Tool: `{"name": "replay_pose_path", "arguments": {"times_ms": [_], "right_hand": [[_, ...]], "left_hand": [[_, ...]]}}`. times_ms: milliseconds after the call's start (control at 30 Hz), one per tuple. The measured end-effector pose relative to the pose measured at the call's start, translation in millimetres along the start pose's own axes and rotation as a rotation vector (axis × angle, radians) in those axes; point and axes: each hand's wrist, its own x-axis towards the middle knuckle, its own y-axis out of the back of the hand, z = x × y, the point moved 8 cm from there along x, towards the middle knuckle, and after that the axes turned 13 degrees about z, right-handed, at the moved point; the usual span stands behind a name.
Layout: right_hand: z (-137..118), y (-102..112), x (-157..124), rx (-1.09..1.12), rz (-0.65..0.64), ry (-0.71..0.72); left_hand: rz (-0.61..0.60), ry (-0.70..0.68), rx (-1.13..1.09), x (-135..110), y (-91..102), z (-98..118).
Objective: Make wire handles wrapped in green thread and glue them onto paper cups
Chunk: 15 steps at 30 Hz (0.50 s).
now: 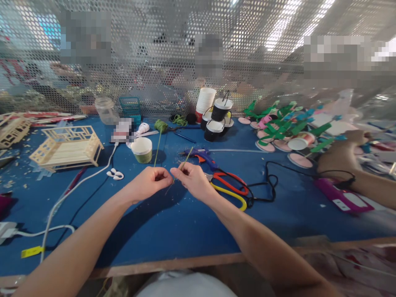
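Note:
Close together above the blue tabletop (145,239), both hands work at green yarn. My left hand (151,181) is closed, thumb and fingers pinched on the green yarn (158,146), which runs up to a small yarn ball (161,126). My right hand (193,179) is closed too, pinching a thin green strand (188,154) that sticks out above and below the fingers. Whether this strand is yarn or a stiff wire is hard to make out. Beyond my left hand stands a white paper cup (142,150) with green yarn around its lower part.
A blue glue gun (201,156) and scissors (230,183) with red and yellow handles lie right of my hands. Black cups (214,130) stand behind. A small wooden bed frame (69,148) and white cable (74,192) are left. Another person's arm (337,161) reaches in at right.

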Motion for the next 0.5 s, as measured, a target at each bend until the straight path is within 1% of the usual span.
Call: {"name": "replay_pose_path", "arguments": {"times_ms": [333, 400, 500], "right_hand": [[-2.8, 4.3, 1.4, -0.022, 0.077, 0.058], [-2.9, 1.2, 0.8, -0.008, 0.028, 0.053], [-3.4, -8.4, -2.4, 0.100, -0.113, 0.013]], "left_hand": [[0.024, 0.024, -0.031, 1.0, -1.1, -4.8], [0.028, 0.032, -0.051, 1.0, -2.3, -4.4], [0.030, 0.065, -0.106, 0.8, -3.2, -3.7]]}}
